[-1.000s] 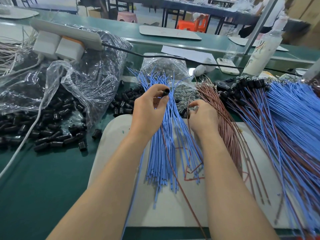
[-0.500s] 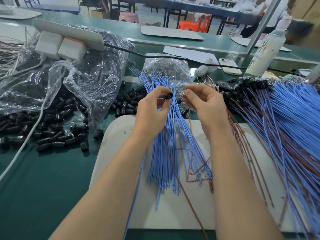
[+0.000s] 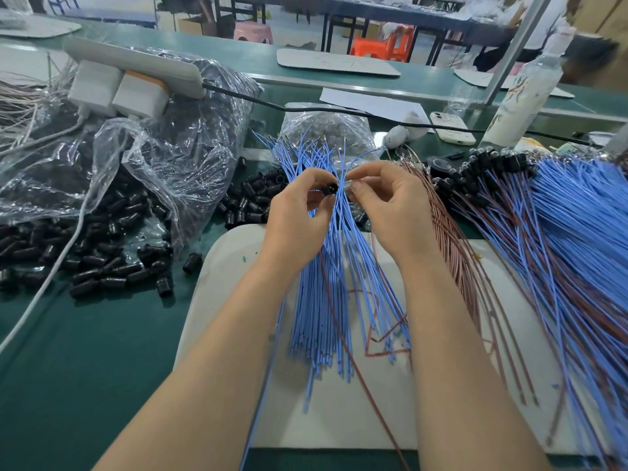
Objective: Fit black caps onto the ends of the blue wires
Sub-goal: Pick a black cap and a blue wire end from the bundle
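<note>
My left hand (image 3: 299, 215) pinches a black cap (image 3: 330, 189) between thumb and fingers, its open end facing right. My right hand (image 3: 390, 205) pinches the tip of a wire (image 3: 350, 185) right beside the cap; the tip is small and partly hidden by my fingers. Both hands hover over a fan of loose blue wires (image 3: 326, 300) lying on a white mat (image 3: 390, 402). Loose black caps (image 3: 102, 266) lie heaped at the left, and a smaller pile of caps (image 3: 251, 198) lies just left of my left hand.
A crumpled clear plastic bag (image 3: 163, 158) with a white power strip (image 3: 136, 66) on top sits at the back left. Brown wires (image 3: 452, 239) and capped blue wires (image 3: 560, 232) spread to the right. A phone (image 3: 452, 127) and a white bottle (image 3: 523, 96) stand behind.
My right hand rose from the brown wires with a wire tip and came up to the cap in my left hand. The left hand stayed nearly in place.
</note>
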The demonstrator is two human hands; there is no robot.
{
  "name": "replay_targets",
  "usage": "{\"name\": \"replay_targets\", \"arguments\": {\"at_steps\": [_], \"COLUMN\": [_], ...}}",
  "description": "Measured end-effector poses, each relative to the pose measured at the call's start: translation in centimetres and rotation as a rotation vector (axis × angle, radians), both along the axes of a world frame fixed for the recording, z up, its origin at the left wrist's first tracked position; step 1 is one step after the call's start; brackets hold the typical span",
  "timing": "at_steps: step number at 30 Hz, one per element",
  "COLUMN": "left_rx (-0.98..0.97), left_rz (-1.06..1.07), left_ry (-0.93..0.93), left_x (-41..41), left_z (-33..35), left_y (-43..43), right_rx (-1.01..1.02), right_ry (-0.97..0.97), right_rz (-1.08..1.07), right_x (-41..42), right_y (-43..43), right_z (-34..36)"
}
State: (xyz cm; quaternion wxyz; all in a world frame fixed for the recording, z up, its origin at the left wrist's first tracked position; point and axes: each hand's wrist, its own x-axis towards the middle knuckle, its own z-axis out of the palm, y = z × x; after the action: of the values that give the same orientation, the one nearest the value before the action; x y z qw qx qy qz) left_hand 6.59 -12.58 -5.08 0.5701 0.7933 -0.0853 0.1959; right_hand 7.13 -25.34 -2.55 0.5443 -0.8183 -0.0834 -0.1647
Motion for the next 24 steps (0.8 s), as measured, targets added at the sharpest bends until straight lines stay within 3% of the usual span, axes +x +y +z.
{"name": "replay_targets", "arguments": {"at_steps": [7,13,18,24], "left_rx": [0.052,0.207,0.258,0.248], "left_rz": [0.059,0.099,0.244,0.229], "left_ry": [-0.025,-0.073,0.008,0.033], "left_x": [0.0,0.0,0.1,-0.1], "left_z": [-0.3,-0.5,-0.7,-0.3], "left_y": [0.0,-0.3,-0.1,-0.2], "right_rx": [-0.24,-0.284,-0.307,-0.303], "right_ry": [-0.032,-0.081,-0.136,-0.119], "right_rz": [-0.026,-0.06,-0.088,-0.066], "right_x": [-0.6,-0.7,-0.9,-1.0], "right_y": [1.3,1.8,2.3,2.4], "right_z": [0.0,-0.2,-0.1,0.0]}}
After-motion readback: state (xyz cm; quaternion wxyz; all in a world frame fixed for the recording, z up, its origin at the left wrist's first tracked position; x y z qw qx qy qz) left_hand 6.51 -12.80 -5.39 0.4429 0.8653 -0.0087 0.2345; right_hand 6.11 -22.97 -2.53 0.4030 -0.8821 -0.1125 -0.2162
